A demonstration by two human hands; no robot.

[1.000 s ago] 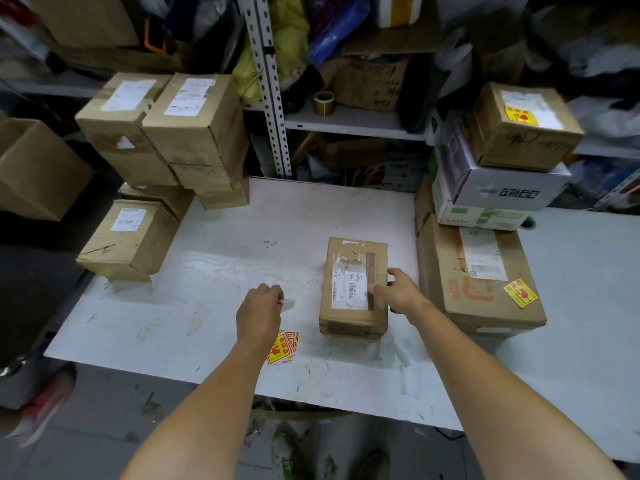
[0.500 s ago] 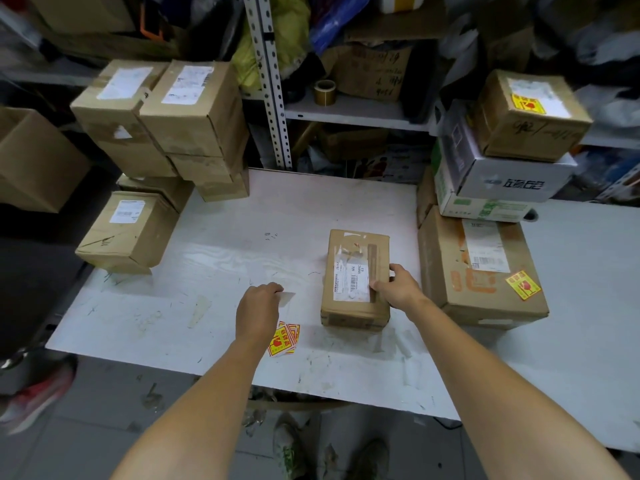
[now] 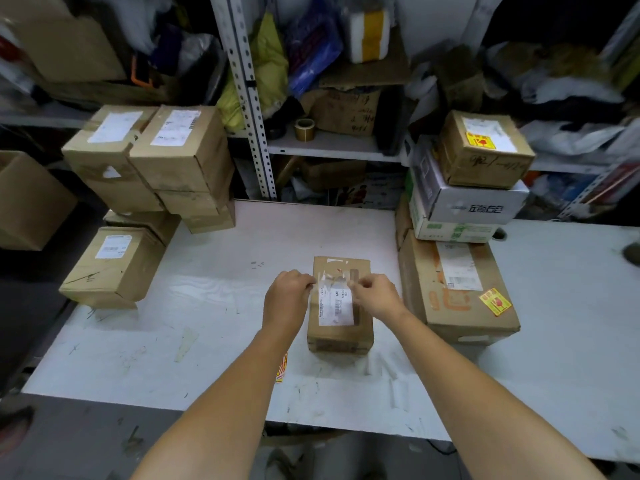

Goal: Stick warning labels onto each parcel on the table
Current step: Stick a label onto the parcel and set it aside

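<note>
Along the left edge of the scuffed white table [image 3: 207,323], plain brown cardboard boxes [image 3: 114,268] with white shipping slips sit stacked, and none shows a warning sticker. By the near edge, a small pile of yellow-and-red warning labels [image 3: 282,370] peeks from under my left forearm. My left hand [image 3: 287,299] and right hand [image 3: 375,296] hover over the far half of the small oblong brown cardboard parcel [image 3: 341,330]. The fingers are curled, each hand pinching one end of a thin glossy strip [image 3: 332,280]. It is probably a label leaving its backing, though blur hides that. The parcel lies straight ahead, its long axis running away from me, both hands equally close. Its taped top beside the paper slip looks flat enough for sticking. To the right, a large creased brown carton [image 3: 457,306] already wears a yellow sticker [image 3: 495,301].
</note>
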